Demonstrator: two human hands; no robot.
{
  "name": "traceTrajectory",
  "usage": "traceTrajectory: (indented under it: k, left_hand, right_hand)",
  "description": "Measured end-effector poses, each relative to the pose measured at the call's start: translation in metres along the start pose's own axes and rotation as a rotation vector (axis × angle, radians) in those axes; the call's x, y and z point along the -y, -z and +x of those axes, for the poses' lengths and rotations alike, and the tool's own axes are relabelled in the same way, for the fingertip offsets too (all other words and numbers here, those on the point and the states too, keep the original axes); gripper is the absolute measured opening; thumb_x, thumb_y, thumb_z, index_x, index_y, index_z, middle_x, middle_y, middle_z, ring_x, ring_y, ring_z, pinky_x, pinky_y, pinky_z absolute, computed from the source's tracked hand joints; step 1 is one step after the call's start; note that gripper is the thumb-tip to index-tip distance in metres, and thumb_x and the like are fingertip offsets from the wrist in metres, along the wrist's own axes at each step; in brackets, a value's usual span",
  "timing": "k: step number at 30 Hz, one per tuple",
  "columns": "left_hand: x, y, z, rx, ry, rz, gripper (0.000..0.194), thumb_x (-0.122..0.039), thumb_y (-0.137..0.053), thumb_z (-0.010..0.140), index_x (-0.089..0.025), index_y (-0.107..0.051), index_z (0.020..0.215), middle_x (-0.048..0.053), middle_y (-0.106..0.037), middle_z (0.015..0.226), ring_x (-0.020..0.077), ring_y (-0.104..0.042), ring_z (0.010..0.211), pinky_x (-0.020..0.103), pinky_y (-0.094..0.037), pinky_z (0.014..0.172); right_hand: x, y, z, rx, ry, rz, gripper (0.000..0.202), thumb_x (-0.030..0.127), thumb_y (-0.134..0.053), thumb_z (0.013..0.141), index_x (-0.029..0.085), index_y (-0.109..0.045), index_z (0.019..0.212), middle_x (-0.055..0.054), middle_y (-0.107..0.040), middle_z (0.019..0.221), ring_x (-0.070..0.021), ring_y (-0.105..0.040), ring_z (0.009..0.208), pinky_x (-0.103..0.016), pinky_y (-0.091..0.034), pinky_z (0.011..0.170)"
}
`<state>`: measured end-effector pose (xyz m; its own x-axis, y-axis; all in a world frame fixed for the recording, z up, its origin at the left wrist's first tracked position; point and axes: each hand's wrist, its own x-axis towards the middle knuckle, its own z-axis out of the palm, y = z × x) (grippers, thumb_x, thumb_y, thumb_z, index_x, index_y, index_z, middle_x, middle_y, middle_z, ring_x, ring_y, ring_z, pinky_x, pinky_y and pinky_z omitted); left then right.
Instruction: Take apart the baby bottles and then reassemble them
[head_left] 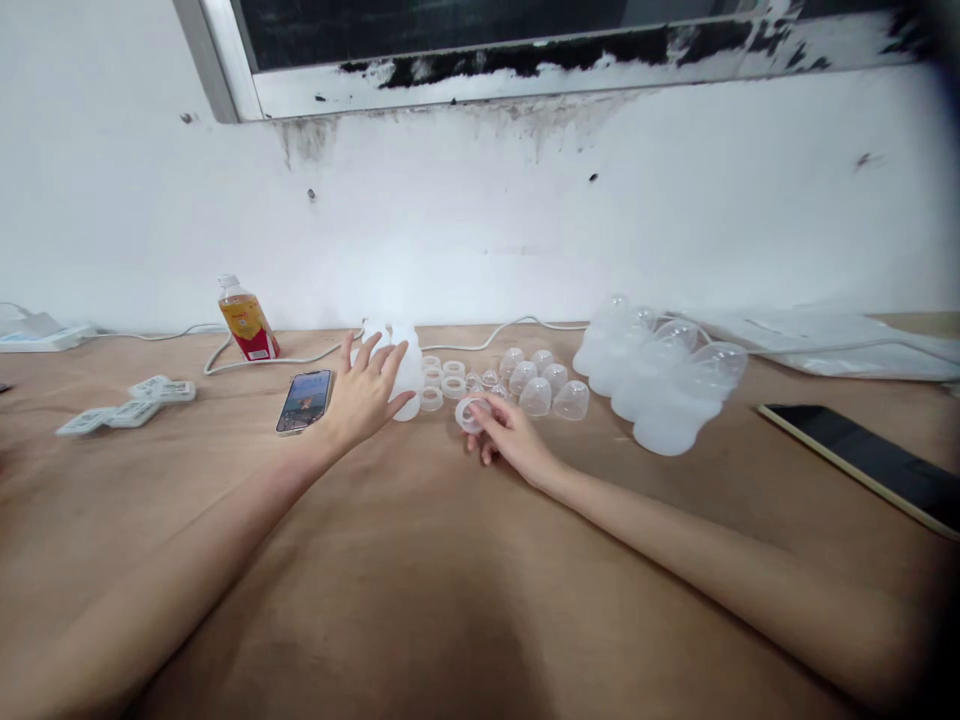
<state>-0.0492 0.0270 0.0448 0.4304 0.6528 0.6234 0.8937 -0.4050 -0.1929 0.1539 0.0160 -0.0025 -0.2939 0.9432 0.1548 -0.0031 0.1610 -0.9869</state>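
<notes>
My right hand pinches a translucent white ring between thumb and fingers, just above the table. Fingers spread, my left hand reaches over the frosted white bottles at centre left; whether it touches one I cannot tell. More translucent rings lie in short rows beside these bottles. Small clear nipple-shaped pieces sit behind my right hand, partly hidden by it. To their right stand several clear dome caps.
Frosted bottles with clear domes cluster at the right. A phone lies left of my left hand, a larger dark-screened device far right. A drink bottle, white plastic pieces, a white cable and plastic bags line the back.
</notes>
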Motion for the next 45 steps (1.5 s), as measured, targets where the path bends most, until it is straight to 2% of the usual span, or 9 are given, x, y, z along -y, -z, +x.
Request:
traceTrajectory:
  k: [5,10,14,19,22,28,36,42,45]
  left_hand:
    - [-0.011,0.008,0.000,0.002,0.003,-0.167,0.058,-0.042,-0.051,0.071,-0.012,-0.033,0.117,0.010,-0.052,0.100,0.0258,-0.045,0.101,0.046,-0.019,0.097]
    - [-0.040,-0.004,-0.014,0.022,0.119,-0.600,0.060,-0.038,-0.054,0.069,-0.016,-0.027,0.119,0.010,-0.045,0.112,0.0198,-0.050,0.093,0.030,-0.043,0.075]
    - [-0.053,-0.023,-0.026,0.041,0.337,-0.863,0.052,-0.035,-0.055,0.069,-0.017,-0.033,0.113,0.009,-0.051,0.106,0.0168,-0.054,0.082,0.027,-0.045,0.066]
    - [-0.053,-0.025,-0.027,0.111,0.398,-0.920,0.043,-0.038,-0.057,0.067,-0.016,-0.043,0.102,0.006,-0.056,0.095,0.0154,-0.055,0.074,0.026,-0.044,0.062]
    - [-0.051,-0.024,-0.027,0.111,0.396,-0.929,0.040,-0.039,-0.057,0.068,-0.017,-0.044,0.099,0.005,-0.057,0.093,0.0164,-0.056,0.077,0.027,-0.044,0.065]
    - [-0.050,-0.021,-0.027,0.141,0.329,-0.897,0.043,-0.040,-0.054,0.070,-0.019,-0.043,0.105,0.004,-0.058,0.092,0.0177,-0.055,0.081,0.029,-0.043,0.070]
    - [-0.050,-0.017,-0.028,0.169,0.195,-0.867,0.045,-0.037,-0.057,0.067,-0.021,-0.048,0.108,0.004,-0.055,0.105,0.0201,-0.049,0.097,0.032,-0.038,0.084]
    - [-0.047,-0.015,-0.027,0.221,0.394,-1.159,0.035,-0.038,-0.059,0.066,-0.018,-0.054,0.095,0.003,-0.058,0.094,0.0193,-0.054,0.088,0.030,-0.041,0.078]
    - [-0.044,-0.013,-0.024,0.350,0.480,-1.431,0.036,-0.036,-0.060,0.066,-0.017,-0.054,0.095,0.004,-0.059,0.088,0.0171,-0.057,0.074,0.027,-0.044,0.065]
  right_hand:
    - [0.002,0.001,0.000,-0.049,-0.048,0.149,0.029,0.042,-0.042,0.076,0.021,-0.045,0.096,-0.001,-0.053,0.071,-0.0113,-0.056,0.057,-0.017,-0.041,0.034]
    - [0.000,0.004,0.001,-0.056,-0.051,0.223,0.027,0.042,-0.041,0.077,0.023,-0.046,0.096,-0.001,-0.052,0.075,-0.0114,-0.056,0.058,-0.018,-0.041,0.035]
    - [0.000,0.004,0.001,-0.031,-0.040,0.226,0.025,0.040,-0.040,0.079,0.024,-0.046,0.097,-0.002,-0.052,0.076,-0.0113,-0.056,0.059,-0.018,-0.041,0.037]
    - [0.002,0.003,-0.001,-0.029,-0.051,0.216,0.024,0.040,-0.040,0.079,0.024,-0.047,0.096,-0.001,-0.052,0.075,-0.0110,-0.055,0.059,-0.018,-0.041,0.037]
    - [0.002,0.003,-0.001,-0.027,-0.032,0.262,0.028,0.036,-0.044,0.077,0.026,-0.043,0.103,-0.001,-0.054,0.076,-0.0122,-0.057,0.063,-0.020,-0.043,0.042]
    - [0.010,0.011,0.001,-0.011,0.003,0.455,0.040,0.020,-0.054,0.069,0.025,-0.041,0.107,-0.002,-0.058,0.095,-0.0146,-0.054,0.094,-0.033,-0.044,0.082]
    - [0.018,0.021,0.000,0.164,0.112,0.246,0.036,0.021,-0.061,0.064,0.022,-0.051,0.099,-0.003,-0.055,0.106,-0.0157,-0.049,0.102,-0.032,-0.037,0.089]
    - [0.018,0.026,0.003,0.173,0.185,0.132,0.038,0.018,-0.064,0.062,0.022,-0.053,0.098,-0.003,-0.053,0.110,-0.0150,-0.046,0.105,-0.031,-0.036,0.090]
    - [0.019,0.028,0.005,0.211,0.179,0.156,0.040,0.017,-0.064,0.062,0.022,-0.052,0.100,-0.004,-0.053,0.111,-0.0152,-0.047,0.104,-0.032,-0.036,0.091]
